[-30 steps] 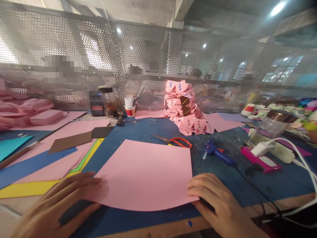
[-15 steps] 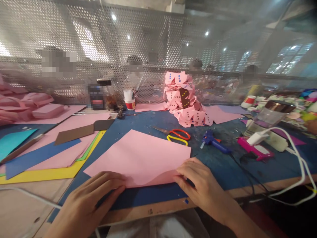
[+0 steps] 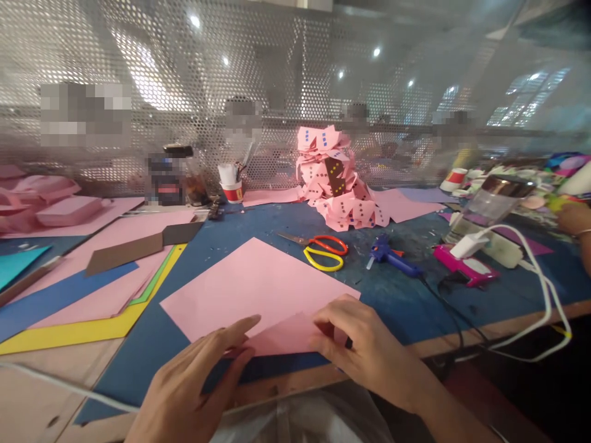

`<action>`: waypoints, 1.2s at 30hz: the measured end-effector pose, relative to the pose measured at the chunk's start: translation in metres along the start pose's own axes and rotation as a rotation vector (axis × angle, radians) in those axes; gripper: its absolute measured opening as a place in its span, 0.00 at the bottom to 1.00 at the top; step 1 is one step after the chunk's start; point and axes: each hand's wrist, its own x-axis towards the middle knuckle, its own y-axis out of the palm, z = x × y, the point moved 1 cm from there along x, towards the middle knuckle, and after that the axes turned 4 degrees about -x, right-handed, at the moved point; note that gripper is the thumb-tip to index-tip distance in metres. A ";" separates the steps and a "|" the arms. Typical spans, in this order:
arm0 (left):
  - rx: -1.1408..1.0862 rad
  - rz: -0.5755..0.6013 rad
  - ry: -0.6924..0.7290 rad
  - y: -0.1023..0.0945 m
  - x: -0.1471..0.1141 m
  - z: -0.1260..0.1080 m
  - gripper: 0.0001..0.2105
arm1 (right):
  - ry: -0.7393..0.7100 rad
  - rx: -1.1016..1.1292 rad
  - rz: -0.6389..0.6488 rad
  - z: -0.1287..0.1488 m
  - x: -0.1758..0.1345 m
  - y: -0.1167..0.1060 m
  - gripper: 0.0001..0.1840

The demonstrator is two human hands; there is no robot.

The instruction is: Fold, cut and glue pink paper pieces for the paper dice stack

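A pink paper sheet (image 3: 258,277) lies on the blue work surface, its near edge turned up and over in a flap. My right hand (image 3: 364,344) pinches that flap at the right, fingers bent and thumb against the edge. At the left end, my left hand (image 3: 194,369) has the paper's edge between thumb and fingers, the index finger reaching along the fold. Beyond the sheet lie scissors (image 3: 325,249) with one red and one yellow handle loop. A blue glue gun (image 3: 392,255) rests to their right.
Colored sheets, including a yellow one (image 3: 92,329), lie at left. At the back stands a pile of dotted pink paper pieces (image 3: 332,178) beside a paper cup (image 3: 231,187). A pink power strip (image 3: 466,266) with white cable sits right. Another person's hand (image 3: 575,218) shows at far right.
The near edge has been lifted and folded over onto the sheet. My left index finger has stretched out over it. My right hand has shifted slightly left, and the view has turned slightly right.
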 end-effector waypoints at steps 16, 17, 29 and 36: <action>0.151 -0.036 -0.062 0.002 0.007 0.004 0.09 | 0.012 -0.124 -0.099 -0.028 -0.020 -0.004 0.05; 0.167 -0.055 -0.028 0.003 0.008 0.000 0.10 | 0.025 -0.112 -0.093 -0.028 -0.020 -0.003 0.05; 0.333 0.188 0.252 0.015 0.006 -0.007 0.34 | 0.119 -0.061 -0.061 -0.029 -0.022 -0.006 0.08; 0.449 0.213 0.266 0.016 0.008 -0.001 0.35 | 0.109 -0.170 -0.089 -0.031 -0.027 -0.005 0.21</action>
